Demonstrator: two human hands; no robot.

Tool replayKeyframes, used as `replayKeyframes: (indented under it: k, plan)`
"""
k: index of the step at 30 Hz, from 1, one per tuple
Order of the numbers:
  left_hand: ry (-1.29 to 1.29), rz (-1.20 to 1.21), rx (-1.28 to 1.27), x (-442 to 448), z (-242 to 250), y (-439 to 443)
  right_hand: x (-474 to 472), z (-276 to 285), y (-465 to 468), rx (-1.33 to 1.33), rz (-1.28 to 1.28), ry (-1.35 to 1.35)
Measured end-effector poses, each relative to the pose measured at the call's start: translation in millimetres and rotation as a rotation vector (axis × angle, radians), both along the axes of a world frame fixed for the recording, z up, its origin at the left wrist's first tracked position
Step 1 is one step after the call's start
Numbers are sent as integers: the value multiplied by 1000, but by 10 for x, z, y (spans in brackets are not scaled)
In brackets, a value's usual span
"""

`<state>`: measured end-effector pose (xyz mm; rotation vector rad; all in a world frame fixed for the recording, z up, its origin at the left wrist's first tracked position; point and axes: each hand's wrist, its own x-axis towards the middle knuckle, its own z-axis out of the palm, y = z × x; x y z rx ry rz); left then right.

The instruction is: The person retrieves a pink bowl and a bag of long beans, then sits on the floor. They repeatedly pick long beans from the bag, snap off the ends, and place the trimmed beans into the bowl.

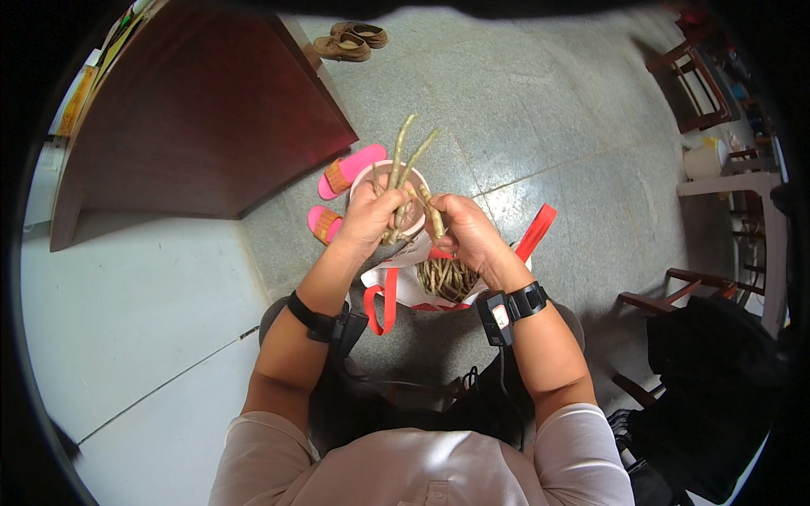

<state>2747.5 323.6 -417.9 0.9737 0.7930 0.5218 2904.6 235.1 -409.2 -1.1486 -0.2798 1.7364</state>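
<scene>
My left hand grips a few long green bean pods whose ends stick up past the fingers. In my right hand is a shorter piece of bean pod, pinched between thumb and fingers. Both hands are close together over a pale pink bucket, which they partly cover. Just nearer to me, a white bag with red handles gapes and shows many bean pods inside. A black device is strapped to each wrist.
Pink slippers with orange straps lie left of the bucket. A dark wooden panel rises at the left. Brown shoes rest on the tiled floor farther off. Along the right are a wooden chair and a pale table.
</scene>
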Motion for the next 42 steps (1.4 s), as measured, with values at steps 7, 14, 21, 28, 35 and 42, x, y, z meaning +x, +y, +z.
replayKeyframes:
  k: [7,14,21,28,35,42]
  plan:
    - [-173,251,-86,-171,35,238,80,39,-25,-13,-48,55]
    - [-213,241,-216,-153,107,144,-61,-129,63,-35,5,-285]
    - [-250,119,-306,-191,142,145,-172,-201,153,123,-16,-323]
    - [-249,22,-245,-123,63,111,-218,6,107,386,34,-341]
    - [-200,-48,-194,-111,32,81,-138,-124,101,272,185,-640]
    - [-25,-206,-73,-153,69,6,-34,-52,-24,299,360,-527]
